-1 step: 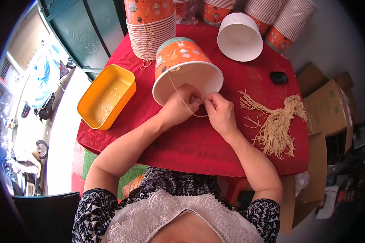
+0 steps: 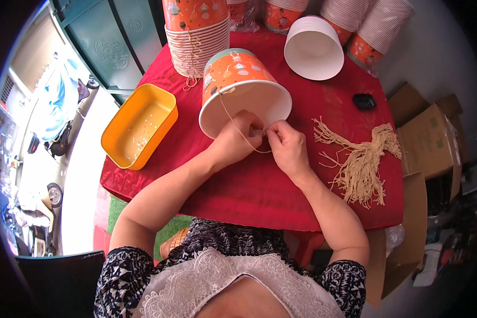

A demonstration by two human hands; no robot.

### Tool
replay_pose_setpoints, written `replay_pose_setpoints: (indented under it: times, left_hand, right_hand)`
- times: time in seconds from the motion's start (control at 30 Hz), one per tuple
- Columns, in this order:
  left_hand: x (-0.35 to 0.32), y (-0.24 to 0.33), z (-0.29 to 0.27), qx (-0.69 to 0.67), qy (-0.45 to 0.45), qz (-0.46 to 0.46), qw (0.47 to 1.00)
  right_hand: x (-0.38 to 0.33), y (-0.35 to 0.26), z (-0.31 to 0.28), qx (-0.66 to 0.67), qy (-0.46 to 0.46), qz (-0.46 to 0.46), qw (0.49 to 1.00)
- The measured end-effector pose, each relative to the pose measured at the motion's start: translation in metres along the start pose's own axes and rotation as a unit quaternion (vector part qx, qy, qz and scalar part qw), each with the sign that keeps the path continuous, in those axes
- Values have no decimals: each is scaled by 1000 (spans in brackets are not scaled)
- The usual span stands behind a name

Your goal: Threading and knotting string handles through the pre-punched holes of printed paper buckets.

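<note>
An orange paper bucket with a printed pattern lies tilted, its white mouth toward me. A thin beige cord hangs from the left of its rim, crosses my left hand and loops under toward my right. My left hand is at the bucket's mouth, fingers curled and pinched on a small whitish piece too small to name. Against those fingertips, my right hand is closed in a pinch, with the cord running into it. What lies between the fingertips is mostly hidden.
To the left stands a yellow tray with small white bits inside. A bundle of beige cords lies at the right, below a small black object. Stacked buckets and a white-mouthed bucket stand behind. Cardboard boxes sit beyond the red-covered table.
My fingertips have shifted very slightly, and the small whitish piece between them shows less. The bucket and the cord stay in place.
</note>
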State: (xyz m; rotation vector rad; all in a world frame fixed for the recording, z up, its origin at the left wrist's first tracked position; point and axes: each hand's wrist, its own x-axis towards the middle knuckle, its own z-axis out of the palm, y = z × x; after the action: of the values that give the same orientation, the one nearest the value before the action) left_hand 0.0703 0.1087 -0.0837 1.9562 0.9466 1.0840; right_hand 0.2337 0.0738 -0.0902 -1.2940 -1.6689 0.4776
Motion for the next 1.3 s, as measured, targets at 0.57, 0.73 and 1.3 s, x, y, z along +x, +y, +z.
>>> replay_pose_setpoints:
  times: [0.57, 0.73, 1.3]
  left_hand:
    - [1, -1, 1, 67, -29, 4, 997]
    - [0, 3, 0, 50, -33, -34, 998]
    - [1, 2, 3, 57, 19, 29, 998]
  right_hand:
    - [-1, 0, 1, -107, 22, -90, 990]
    - [-1, -2, -1, -157, 20, -153, 975]
    - [0, 7, -3, -3, -30, -59, 998]
